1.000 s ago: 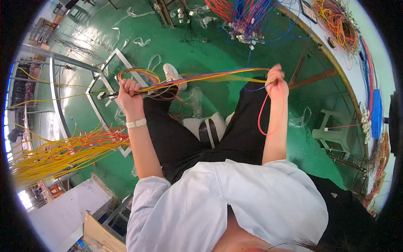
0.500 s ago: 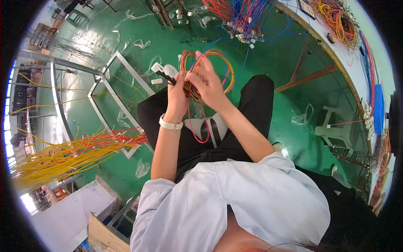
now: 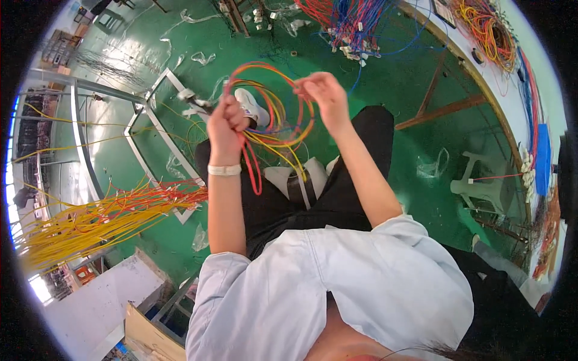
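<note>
My left hand [image 3: 225, 127] is closed round a bundle of thin wires, with a white-and-black connector [image 3: 191, 98] sticking out on its far left side. From the fist, red, yellow and orange wires [image 3: 274, 143] spread to the right in wide loops, with a bit of blue among them. At the right side of these loops, my right hand [image 3: 330, 103] pinches a wire between its fingertips. A short red loop and yellow wire ends hang below, over my lap. Motion smears the connector and the left fist.
Long yellow and red wires [image 3: 108, 219] hang across a metal frame [image 3: 81, 132] on the left. Blue and red wire bundles [image 3: 355, 30] hang at the far side. A curved-looking table edge [image 3: 481, 90] runs along the right, above a pale stool [image 3: 481, 186]. Plastic scraps [image 3: 433, 165] litter the green floor.
My hands have drawn apart, the left going left and the right going right and away. The wire loops between them have opened wider, and the connector has swung left.
</note>
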`<state>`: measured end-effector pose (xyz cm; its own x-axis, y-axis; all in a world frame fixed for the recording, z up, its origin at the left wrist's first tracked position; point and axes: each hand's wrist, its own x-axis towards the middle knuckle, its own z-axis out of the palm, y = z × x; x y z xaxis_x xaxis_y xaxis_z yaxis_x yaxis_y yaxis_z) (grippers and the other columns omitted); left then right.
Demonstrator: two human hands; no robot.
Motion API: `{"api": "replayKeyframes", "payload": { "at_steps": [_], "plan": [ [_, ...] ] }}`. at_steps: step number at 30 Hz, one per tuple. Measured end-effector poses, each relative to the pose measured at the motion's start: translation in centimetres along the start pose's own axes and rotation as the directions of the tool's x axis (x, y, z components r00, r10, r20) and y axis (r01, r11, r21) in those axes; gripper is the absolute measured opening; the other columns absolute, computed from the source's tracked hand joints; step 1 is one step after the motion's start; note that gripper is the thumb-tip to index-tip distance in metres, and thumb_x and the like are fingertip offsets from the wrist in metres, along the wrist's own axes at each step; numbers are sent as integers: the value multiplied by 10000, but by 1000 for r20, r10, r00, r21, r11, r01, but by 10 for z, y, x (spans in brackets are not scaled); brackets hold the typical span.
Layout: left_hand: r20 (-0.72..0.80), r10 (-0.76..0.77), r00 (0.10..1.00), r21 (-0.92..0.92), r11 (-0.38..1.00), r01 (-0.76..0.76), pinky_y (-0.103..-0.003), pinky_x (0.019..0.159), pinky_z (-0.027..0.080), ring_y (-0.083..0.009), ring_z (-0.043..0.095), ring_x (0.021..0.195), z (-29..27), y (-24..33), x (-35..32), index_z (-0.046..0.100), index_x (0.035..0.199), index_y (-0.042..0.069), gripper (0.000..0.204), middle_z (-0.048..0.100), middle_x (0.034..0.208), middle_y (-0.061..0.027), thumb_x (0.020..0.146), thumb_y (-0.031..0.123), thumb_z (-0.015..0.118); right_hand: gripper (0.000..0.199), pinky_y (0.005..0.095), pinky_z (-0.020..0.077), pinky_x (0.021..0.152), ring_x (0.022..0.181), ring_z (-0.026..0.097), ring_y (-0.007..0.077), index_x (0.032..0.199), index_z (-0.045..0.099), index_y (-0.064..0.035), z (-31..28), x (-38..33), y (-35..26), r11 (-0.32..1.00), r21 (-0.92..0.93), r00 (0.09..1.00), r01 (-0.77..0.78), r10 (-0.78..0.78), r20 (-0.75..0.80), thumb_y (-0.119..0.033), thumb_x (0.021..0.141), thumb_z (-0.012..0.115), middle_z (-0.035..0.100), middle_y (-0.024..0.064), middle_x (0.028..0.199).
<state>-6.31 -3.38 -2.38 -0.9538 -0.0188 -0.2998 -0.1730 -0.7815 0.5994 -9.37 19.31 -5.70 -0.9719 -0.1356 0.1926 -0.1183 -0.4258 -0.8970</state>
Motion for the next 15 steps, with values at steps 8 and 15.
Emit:
{"api": "replayKeyframes", "payload": {
  "at_steps": [8, 15],
  "plan": [
    [181, 91, 979, -171, 983, -60, -212, 400, 190, -31, 204, 454, -34, 59, 2, 422, 827, 101, 220, 250, 601, 81, 1004, 209, 350, 193, 436, 293, 1075, 1013, 566, 307, 997, 566, -51, -15, -14, 12, 429, -880, 970, 202, 37, 241, -89, 809, 552, 618, 135, 1006],
    [-114, 524, 844, 56, 852, -521, -247, 523, 271, -69, 271, 513, -18, 33, -5, 474, 831, 110, 222, 303, 614, 62, 1000, 244, 419, 276, 206, 328, 461, 553, 429, 29, 812, 563, -60, 59, -41, -57, 937, -169, 746, -304, 345, 569, -278, 964, 489, 490, -42, 671]
  ]
}}
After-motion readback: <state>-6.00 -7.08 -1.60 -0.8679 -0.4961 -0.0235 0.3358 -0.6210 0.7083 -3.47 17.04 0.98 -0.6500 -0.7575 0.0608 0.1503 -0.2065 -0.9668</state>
